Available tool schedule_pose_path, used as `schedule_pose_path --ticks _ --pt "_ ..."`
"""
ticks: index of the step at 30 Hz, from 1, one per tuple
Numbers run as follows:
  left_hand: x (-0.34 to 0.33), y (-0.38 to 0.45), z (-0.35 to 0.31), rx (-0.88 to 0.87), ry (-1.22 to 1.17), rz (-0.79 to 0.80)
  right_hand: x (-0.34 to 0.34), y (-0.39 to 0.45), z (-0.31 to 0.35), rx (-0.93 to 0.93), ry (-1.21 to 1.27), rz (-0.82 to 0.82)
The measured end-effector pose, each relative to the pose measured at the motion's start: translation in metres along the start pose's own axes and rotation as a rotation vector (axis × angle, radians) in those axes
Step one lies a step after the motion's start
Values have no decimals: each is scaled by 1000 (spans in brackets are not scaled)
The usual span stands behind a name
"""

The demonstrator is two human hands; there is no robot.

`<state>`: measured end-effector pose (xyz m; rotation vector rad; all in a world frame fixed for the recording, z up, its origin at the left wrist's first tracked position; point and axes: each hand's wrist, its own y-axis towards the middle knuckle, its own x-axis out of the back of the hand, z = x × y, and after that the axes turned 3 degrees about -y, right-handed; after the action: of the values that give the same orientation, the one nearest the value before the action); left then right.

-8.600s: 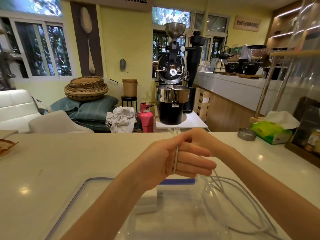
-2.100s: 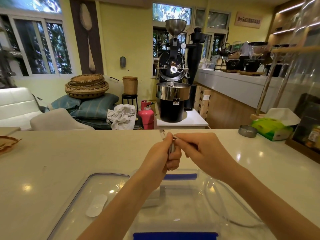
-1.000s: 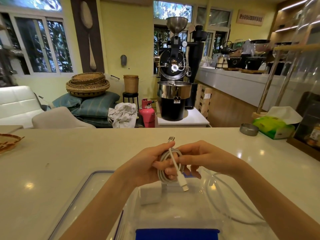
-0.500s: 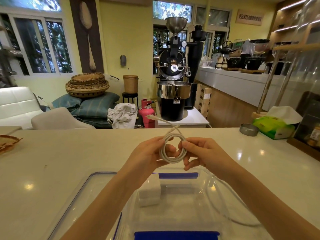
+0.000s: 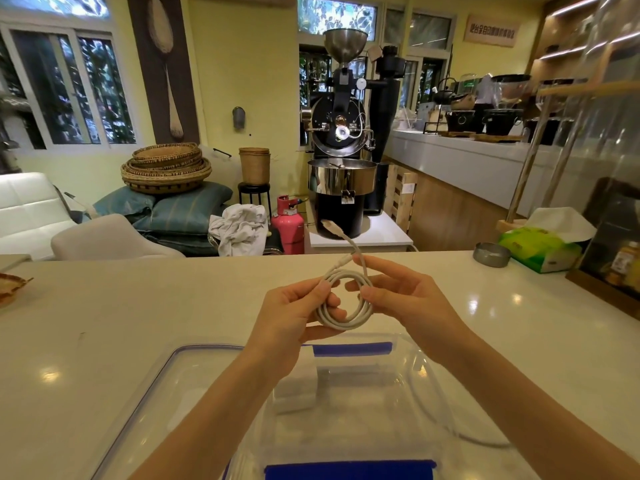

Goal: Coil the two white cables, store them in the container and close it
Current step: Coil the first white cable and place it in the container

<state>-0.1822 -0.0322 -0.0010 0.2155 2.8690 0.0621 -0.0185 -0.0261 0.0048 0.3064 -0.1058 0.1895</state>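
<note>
Above the container, between both hands: coiled white cable (image 5: 346,303), several round loops, held off the counter. Left hand (image 5: 294,313) pinching the coil's left side, thumb on top, fingers underneath. Right hand (image 5: 405,299) gripping the coil's right side with fingertips, index finger extended toward the top of the loops. One free end with connector (image 5: 329,226) sticking up and away from the coil; a second short end lying along the coil's top. Directly below: clear plastic container (image 5: 429,386), open, blue latch on far rim and another on near rim; small white block visible inside under the left wrist. Second white cable (image 5: 446,420), uncoiled, looping loosely at the container's right side; whether inside or behind the clear wall, cannot tell. Clear lid (image 5: 162,379) with blue edging flat on the counter (image 5: 104,306), touching the container's left side. Farther right on counter: green tissue box (image 5: 540,249), small metal dish (image 5: 491,254) just beside it.
</note>
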Motion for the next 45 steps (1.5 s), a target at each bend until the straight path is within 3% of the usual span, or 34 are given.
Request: schedule_pose_path --ticks 8,21,25,29,32,39,45 --pt "0 0 -5 48 13 -3 4 4 7 -57 60 105" --pt "0 -2 -7 29 155 -9 1 3 2 -75 -5 19" --pt "0 -1 -7 8 100 -10 1 8 0 -31 18 -94" --pt "1 -1 -6 -15 25 -17 6 10 -2 -51 311 -264" --pt "-1 -2 -4 -14 -62 -43 8 9 1 -122 479 -240" --pt "-8 -1 5 -19 -74 -105 2 12 15 -101 195 -55" --pt "-9 -1 10 43 -156 -140 -3 17 5 -81 -62 -9"
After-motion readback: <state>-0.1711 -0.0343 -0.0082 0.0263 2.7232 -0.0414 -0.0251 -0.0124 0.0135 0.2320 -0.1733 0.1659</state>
